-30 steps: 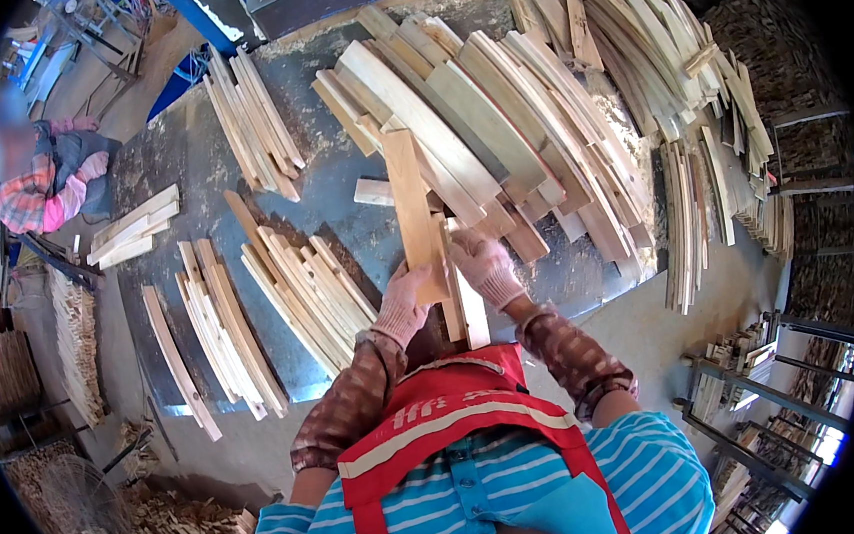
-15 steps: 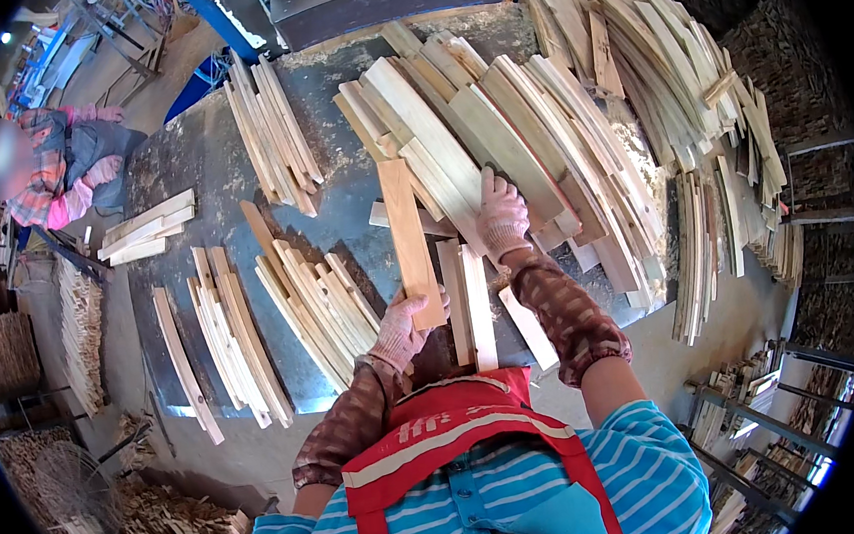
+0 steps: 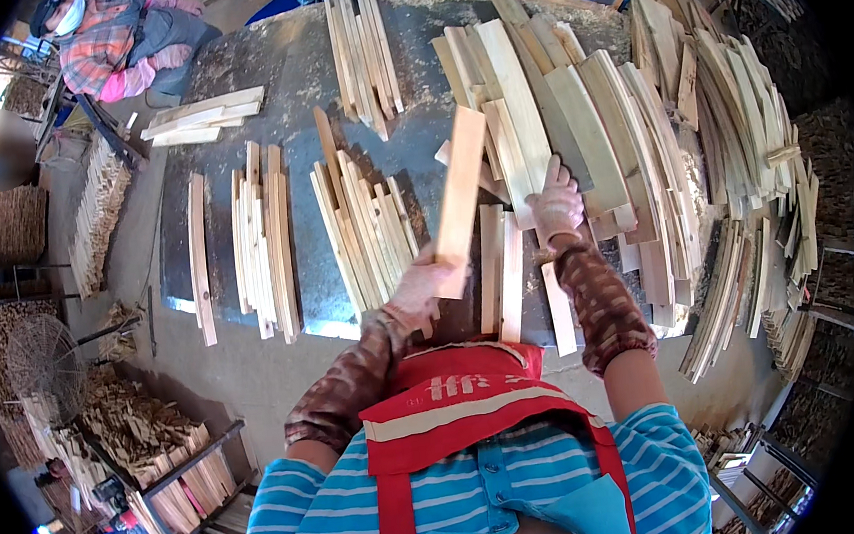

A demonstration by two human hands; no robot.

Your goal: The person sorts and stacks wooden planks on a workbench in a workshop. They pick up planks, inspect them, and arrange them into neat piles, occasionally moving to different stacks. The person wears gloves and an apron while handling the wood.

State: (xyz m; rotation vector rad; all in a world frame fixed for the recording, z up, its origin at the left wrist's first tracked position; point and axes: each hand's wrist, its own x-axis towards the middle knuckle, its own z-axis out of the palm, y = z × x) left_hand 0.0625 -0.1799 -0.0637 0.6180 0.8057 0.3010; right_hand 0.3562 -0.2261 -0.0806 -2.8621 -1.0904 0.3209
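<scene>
A flat, tan wooden plank [image 3: 462,199] tilts over the near side of a dark, sawdust-strewn worktable [image 3: 297,81], lower end clasped by the pink-gloved left hand [image 3: 423,285]. The pink-gloved right hand [image 3: 556,207] touches pale wooden boards [image 3: 583,139] piled on the worktable; its grip is unclear. Brown timber stacks [image 3: 8,228] stand left of the worktable. Since a second ago, that hand has moved away from the plank.

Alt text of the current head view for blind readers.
Gloved left hand holding a flat tan wooden board; gloved right hand at the near end of a long pale wooden plank among wood piles on a dark table.
</scene>
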